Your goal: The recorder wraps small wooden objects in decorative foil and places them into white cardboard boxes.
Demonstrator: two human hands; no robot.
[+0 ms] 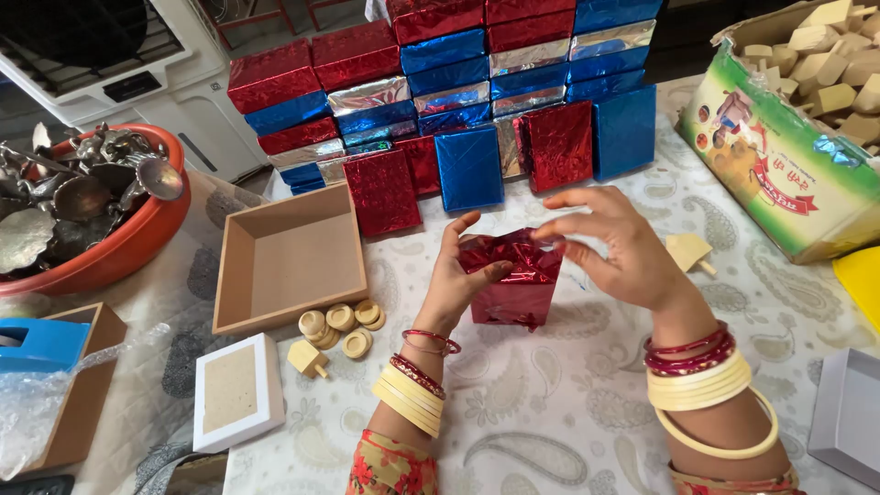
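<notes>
My left hand (458, 275) and my right hand (610, 243) both grip a small box half wrapped in crinkled red foil (513, 284), standing on the patterned tablecloth. The left fingers press the foil's left side. The right fingers pinch the loose foil at the top. Both wrists carry red and cream bangles.
Stacked red, blue and silver foil-wrapped boxes (458, 82) fill the back. An open wooden tray (289, 257), round wooden pieces (341, 325) and a white lid (236, 390) lie left. An orange bowl of metal pieces (137, 238) sits far left, a carton of wooden blocks (788, 156) right.
</notes>
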